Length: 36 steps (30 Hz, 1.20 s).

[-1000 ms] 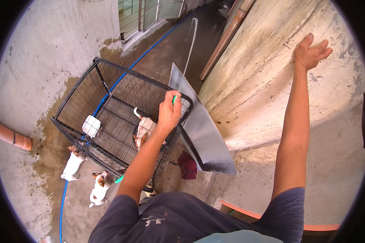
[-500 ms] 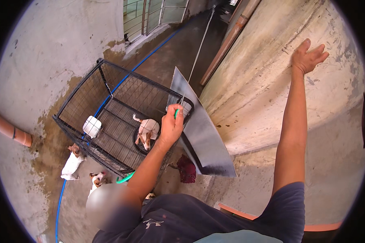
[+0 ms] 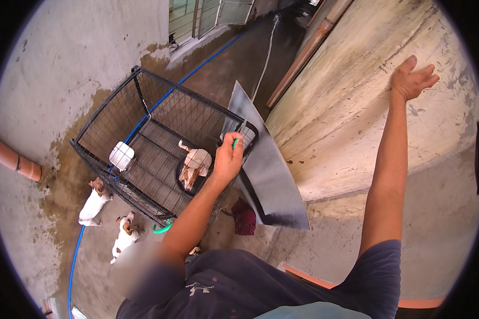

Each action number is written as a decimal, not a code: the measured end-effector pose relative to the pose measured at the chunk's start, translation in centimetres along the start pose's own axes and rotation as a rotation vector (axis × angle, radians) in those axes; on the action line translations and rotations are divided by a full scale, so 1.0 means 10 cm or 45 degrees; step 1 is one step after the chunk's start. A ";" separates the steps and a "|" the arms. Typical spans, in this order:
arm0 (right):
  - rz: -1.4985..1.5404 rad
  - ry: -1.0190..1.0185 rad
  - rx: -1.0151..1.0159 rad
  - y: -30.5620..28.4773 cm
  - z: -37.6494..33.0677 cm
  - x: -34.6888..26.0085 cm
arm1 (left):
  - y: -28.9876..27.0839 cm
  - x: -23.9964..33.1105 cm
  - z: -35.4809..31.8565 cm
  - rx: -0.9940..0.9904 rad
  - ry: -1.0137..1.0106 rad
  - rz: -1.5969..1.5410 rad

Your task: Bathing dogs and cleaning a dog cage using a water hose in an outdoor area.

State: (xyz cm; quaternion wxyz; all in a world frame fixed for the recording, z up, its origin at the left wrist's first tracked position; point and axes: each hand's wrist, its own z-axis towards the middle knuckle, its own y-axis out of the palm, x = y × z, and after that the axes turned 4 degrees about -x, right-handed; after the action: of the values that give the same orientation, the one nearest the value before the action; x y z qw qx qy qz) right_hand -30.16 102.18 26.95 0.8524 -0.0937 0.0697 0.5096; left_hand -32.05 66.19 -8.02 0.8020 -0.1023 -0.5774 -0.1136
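The left hand (image 3: 228,161) was out over the open top of the wire crate (image 3: 143,154), its fingers clenched around a thin green hose (image 3: 234,142) — only a short length showed above the fist, and another green loop (image 3: 162,228) lay on the floor below the crate. No water could be made out leaving it, so whether any rinsing was under way I could not tell. Inside the crate a white-and-brown dog (image 3: 195,165) stood at a dark round bowl (image 3: 189,183), with a white container (image 3: 121,155) fixed to the far wall. A grey metal sheet (image 3: 271,175) leaned between the crate and the wall (image 3: 346,95); by my reading it had been lifted off as a cover and was not yet back on, so the work at the crate looked mid-way at best. The right hand (image 3: 411,78) held nothing — fingers loosely spread, resting against or just off the wall, apparently for balance. Two more dogs (image 3: 93,202) (image 3: 124,236) stood on the wet floor just outside the crate, beside a blue hose (image 3: 75,255).
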 end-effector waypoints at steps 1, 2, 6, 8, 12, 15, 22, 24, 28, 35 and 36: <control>-0.015 -0.007 0.003 0.00 0.00 0.01 | 0.00 0.03 -0.02 0.002 -0.006 -0.001; -0.030 -0.015 0.005 -0.01 0.01 0.02 | -0.01 0.06 -0.04 -0.052 -0.084 -0.017; -0.035 0.006 -0.028 -0.03 -0.01 -0.02 | 0.00 0.00 -0.09 -0.118 -0.119 -0.038; 0.087 0.036 -0.015 -0.05 -0.04 -0.10 | 0.02 -0.03 -0.11 -0.110 -0.083 -0.022; 0.066 -0.003 -0.012 -0.07 -0.04 -0.11 | 0.05 -0.09 -0.17 -0.143 -0.041 0.019; 0.090 0.052 -0.051 -0.10 -0.04 -0.13 | 0.06 -0.09 -0.21 -0.178 -0.121 0.019; 0.053 0.005 -0.002 0.05 0.01 0.05 | 0.10 -0.16 -0.27 -0.199 -0.161 0.014; 0.078 -0.005 0.005 0.06 0.03 0.07 | 0.11 -0.22 -0.28 -0.209 -0.189 -0.053; 0.113 0.018 -0.008 0.07 0.04 0.13 | 0.14 -0.28 -0.30 -0.221 -0.198 -0.032; 0.149 0.033 -0.026 0.03 0.02 0.08 | 0.06 -0.37 -0.22 -0.128 -0.318 -0.039; 0.150 0.013 0.013 0.03 0.01 0.09 | 0.06 -0.34 -0.19 -0.122 -0.294 -0.024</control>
State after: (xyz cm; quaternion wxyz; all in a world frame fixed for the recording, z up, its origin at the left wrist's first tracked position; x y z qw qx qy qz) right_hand -30.02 103.10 26.84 0.8211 -0.0877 0.0821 0.5580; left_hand -31.18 66.43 -11.88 0.7234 -0.1474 -0.6607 -0.1360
